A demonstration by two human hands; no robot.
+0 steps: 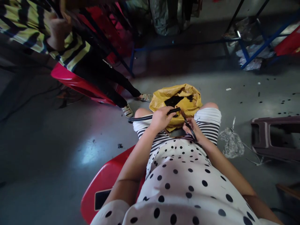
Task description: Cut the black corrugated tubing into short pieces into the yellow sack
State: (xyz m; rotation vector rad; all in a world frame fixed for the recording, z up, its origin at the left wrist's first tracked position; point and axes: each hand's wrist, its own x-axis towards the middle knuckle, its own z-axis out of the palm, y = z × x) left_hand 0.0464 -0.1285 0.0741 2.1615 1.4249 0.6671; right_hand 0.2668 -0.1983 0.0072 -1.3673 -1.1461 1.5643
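My left hand [161, 118] is closed around a black ribbed tube [142, 118], which sticks out past the fingers on both sides. One end of the tube points right, near the tips of black-handled scissors [190, 128]. Those scissors are in my right hand [193, 127], their blades directed up and left. Under and beyond both hands, a yellow bag [161, 97] lies open between my knees, with dark pieces inside.
At the upper left a person in a striped shirt [30, 25] is by a red chair [70, 82]. A brown stool [260, 134] and clear plastic [233, 143] are on the right. Blue metal frames [269, 40] stand ahead. A phone [100, 198] rests on my red seat [93, 184].
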